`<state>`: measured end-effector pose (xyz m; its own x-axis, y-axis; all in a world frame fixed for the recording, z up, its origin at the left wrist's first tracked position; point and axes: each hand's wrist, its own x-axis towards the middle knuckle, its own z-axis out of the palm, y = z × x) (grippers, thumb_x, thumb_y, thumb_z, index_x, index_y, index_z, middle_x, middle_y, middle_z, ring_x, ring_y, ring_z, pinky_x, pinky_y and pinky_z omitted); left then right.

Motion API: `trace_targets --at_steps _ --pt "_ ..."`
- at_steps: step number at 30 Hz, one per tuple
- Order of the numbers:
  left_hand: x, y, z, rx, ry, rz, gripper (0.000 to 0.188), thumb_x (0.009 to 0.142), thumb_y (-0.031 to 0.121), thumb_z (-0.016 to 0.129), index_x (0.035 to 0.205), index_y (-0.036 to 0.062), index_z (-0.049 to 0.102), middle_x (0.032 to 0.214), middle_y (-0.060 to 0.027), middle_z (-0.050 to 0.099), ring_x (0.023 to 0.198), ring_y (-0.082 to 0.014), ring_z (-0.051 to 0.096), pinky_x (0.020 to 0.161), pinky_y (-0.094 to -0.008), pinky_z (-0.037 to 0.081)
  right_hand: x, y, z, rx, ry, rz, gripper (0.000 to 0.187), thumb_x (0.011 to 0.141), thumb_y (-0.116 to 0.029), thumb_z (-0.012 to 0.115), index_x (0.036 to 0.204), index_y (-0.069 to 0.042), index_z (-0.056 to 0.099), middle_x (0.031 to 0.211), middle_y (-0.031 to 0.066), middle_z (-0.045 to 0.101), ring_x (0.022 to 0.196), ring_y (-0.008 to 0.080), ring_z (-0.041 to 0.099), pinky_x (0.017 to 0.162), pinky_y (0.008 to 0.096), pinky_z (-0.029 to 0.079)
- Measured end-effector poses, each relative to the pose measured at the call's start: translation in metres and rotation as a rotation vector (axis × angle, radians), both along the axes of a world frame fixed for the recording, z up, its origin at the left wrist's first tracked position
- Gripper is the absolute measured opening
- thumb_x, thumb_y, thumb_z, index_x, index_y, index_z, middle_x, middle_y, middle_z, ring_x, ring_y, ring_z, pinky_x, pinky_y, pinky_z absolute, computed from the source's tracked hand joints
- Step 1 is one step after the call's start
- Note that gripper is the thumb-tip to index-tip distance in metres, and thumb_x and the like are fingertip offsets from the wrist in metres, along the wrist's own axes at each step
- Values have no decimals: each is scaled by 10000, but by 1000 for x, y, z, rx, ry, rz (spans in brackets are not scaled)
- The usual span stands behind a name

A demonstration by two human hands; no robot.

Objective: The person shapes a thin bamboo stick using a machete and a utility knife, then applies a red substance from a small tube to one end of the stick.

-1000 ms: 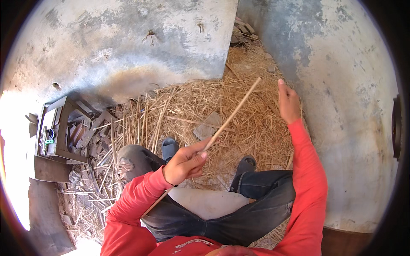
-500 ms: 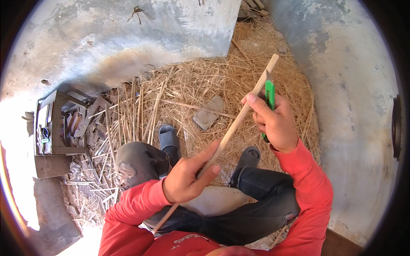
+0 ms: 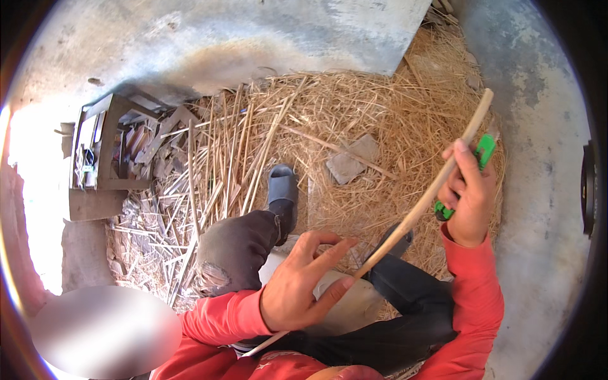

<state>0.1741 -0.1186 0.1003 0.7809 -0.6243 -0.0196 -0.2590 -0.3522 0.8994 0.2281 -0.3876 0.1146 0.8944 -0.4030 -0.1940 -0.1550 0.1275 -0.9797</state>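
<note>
A long, pale wooden stick (image 3: 415, 212) runs diagonally from my lap up to the right. Near its upper end, my right hand (image 3: 472, 196) is closed around it, thumb laid along the stick. That same hand also holds a green utility knife (image 3: 486, 151); its blade side is hard to make out. My left hand (image 3: 304, 282) is loosely open over the lower part of the stick, fingers apart and the thumb tip against or just over the wood. The stick passes beneath this hand, and its thin lower end shows again by my red sleeve.
Straw and shavings (image 3: 354, 101) cover the floor, with a flat stone slab (image 3: 353, 158) among them. Several long strips (image 3: 244, 152) lie at the left beside a wooden frame (image 3: 111, 145) holding scraps. Walls rise ahead and at the right. A blurred patch covers the lower left.
My right hand, stick and knife have shifted right in the picture as the view turned left. My left hand has loosened from the stick, its fingers spreading, and now sits lower along it.
</note>
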Motion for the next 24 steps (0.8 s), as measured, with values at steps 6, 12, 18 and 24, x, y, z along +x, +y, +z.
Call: trace_targets --at_steps 6,12,18,24 --pt "-36 36 26 -130 -273 -35 454 909 248 690 1273 -16 626 1226 -209 573 1035 -326 590 879 -392 498 -67 22 29 -60 -76 -77 316 979 -359 616 872 -62 604 517 -90 291 394 27 264 390 232 205" --pt "-28 91 18 -484 -571 566 137 965 102 638 915 -21 672 1155 -148 632 1025 -205 593 892 -316 456 -148 -23 77 -26 -510 -310 254 971 -317 643 949 -65 621 813 0 544 581 59 441 484 220 326" --pt "-48 257 -127 -287 -107 806 309 1072 234 498 984 12 694 794 2 641 733 -74 564 659 -231 447 -326 -68 57 -2 -299 -1013 358 939 -363 689 1085 -38 650 827 28 569 649 90 499 588 231 410" --pt "-186 394 -387 774 232 563 418 978 387 549 1032 7 715 990 -282 704 981 -446 669 885 -497 524 -438 -30 -39 98 90 -726 262 1028 -364 581 967 -111 615 552 -85 302 417 27 264 378 235 222"
